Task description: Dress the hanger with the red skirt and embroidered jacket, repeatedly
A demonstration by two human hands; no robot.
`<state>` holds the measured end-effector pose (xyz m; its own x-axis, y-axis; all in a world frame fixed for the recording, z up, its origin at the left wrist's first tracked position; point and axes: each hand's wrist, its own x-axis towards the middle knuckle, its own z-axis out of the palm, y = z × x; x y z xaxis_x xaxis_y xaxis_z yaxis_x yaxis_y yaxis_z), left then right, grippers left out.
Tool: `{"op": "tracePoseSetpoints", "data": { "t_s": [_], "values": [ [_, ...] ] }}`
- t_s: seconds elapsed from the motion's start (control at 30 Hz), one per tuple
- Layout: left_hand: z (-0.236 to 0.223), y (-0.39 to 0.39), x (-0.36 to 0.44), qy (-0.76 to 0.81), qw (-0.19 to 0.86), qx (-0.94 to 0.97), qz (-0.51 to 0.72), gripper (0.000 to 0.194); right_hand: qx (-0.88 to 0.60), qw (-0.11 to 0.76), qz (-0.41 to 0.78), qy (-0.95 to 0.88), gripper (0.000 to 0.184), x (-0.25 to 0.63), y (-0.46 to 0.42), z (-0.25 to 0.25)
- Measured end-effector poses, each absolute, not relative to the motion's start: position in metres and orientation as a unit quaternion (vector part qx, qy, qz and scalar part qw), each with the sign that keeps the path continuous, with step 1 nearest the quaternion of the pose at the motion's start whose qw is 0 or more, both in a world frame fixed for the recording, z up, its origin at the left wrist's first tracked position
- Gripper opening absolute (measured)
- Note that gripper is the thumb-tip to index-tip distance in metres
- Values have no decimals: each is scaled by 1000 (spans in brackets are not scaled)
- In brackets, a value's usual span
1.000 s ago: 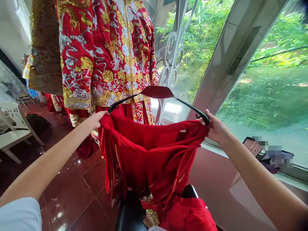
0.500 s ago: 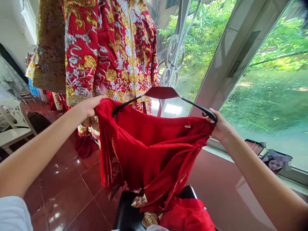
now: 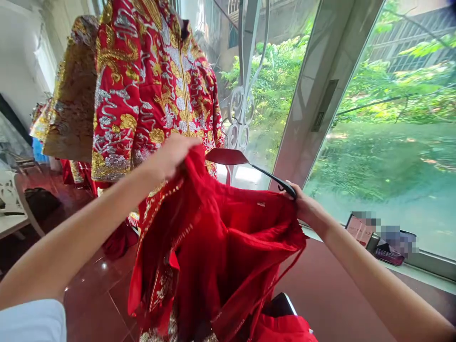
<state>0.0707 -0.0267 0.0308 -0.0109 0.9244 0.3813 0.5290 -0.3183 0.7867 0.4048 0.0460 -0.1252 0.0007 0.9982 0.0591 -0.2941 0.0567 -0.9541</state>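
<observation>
A red skirt (image 3: 210,242) with gold beaded trim hangs between my hands, its waistband gaping and a small white label inside. My left hand (image 3: 174,154), slightly blurred, is closed on the waistband's left side. My right hand (image 3: 305,204) grips the black right end of a hanger (image 3: 228,156) together with the waistband there. The hanger's wide dark-red middle shows above the skirt, while its left arm is hidden behind the cloth and my left hand. Behind it hangs a red jacket (image 3: 156,95) embroidered in gold and silver.
More red cloth (image 3: 285,327) lies on a black seat (image 3: 283,304) below the skirt. Two phone-like devices stand on the window sill (image 3: 427,273) at right. A white chair (image 3: 14,209) is at far left. Dark-red tiles (image 3: 90,304) cover the floor.
My left hand has moved right and inward with the waistband, folding the skirt's left side over the hanger's left arm. My right hand keeps its grip. The view has shifted slightly.
</observation>
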Motion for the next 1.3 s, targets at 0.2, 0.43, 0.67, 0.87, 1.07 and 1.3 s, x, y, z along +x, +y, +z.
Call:
{"op": "tracePoseSetpoints", "data": {
  "t_s": [0.2,0.43,0.67,0.87,1.07,1.3],
  "values": [
    [-28,-21,157,474,-138,840,226,24,-417,586,556,-417,52,403,48,-119],
    [-35,44,229,342,-316,848,253,35,-462,579,548,-390,46,422,32,-101],
    [-38,51,234,365,-290,844,265,37,-539,481,471,-507,29,464,28,-49],
    [-38,54,237,372,-295,840,263,43,-595,555,48,-579,26,415,33,39],
    [-41,62,232,363,-308,840,262,37,-568,416,-237,-669,41,360,-16,15],
    [-41,60,234,356,-302,843,268,45,-627,475,-9,-617,35,445,4,-15]
  ]
}}
